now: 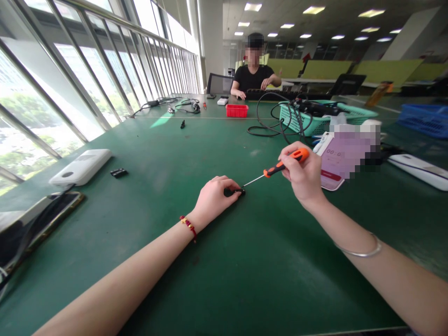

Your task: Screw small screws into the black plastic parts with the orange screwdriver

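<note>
My left hand (pixel 216 195) rests on the green table (pixel 196 275), its thumb and fingers closed around a small black part (pixel 240 191) whose exact kind I cannot make out. In my right hand (pixel 304 175) is an orange and black screwdriver (pixel 287 161), held tilted by the handle. Its thin metal shaft slopes down to the left, and the tip meets or nearly meets the black part beside my left fingertips. Another small black piece (pixel 119 173) lies to the left on the table.
A white power bank (pixel 81 167) and a phone (pixel 45 228) lie at left. Rightward are a phone with a pinkish screen (pixel 338 161), a teal basket (pixel 315 122) with cables and a blue basket (pixel 424 120). A red tray (pixel 237 110) stands before a seated person (pixel 255 74) across the table.
</note>
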Available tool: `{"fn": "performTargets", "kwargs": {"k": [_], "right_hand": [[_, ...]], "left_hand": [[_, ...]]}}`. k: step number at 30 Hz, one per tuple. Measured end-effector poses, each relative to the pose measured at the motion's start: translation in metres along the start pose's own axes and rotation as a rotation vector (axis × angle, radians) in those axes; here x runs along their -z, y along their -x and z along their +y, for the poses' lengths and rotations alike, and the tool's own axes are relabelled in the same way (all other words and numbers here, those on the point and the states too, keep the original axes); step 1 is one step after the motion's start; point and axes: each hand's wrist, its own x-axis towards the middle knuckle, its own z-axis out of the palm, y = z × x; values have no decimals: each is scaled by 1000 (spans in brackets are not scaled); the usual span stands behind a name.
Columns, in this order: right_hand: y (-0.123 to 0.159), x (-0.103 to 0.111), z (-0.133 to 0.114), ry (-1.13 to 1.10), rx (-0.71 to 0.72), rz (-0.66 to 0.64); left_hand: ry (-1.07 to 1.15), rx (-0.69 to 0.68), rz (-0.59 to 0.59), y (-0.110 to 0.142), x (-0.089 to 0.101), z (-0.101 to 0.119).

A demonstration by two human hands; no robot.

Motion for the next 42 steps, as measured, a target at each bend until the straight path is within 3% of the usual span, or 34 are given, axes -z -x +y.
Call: {"fn": "performTargets", "kwargs": {"k": [35, 39, 42], "right_hand": [[3, 1, -4, 67, -7, -75], [-3, -2, -15, 181, -25, -80], [-16, -6, -28, 387, 17, -92]], "left_hand": [[-20, -6, 3, 0, 1, 0], [-14, -13, 5, 2, 1, 0], [-12, -14, 5, 3, 2, 1]]}}
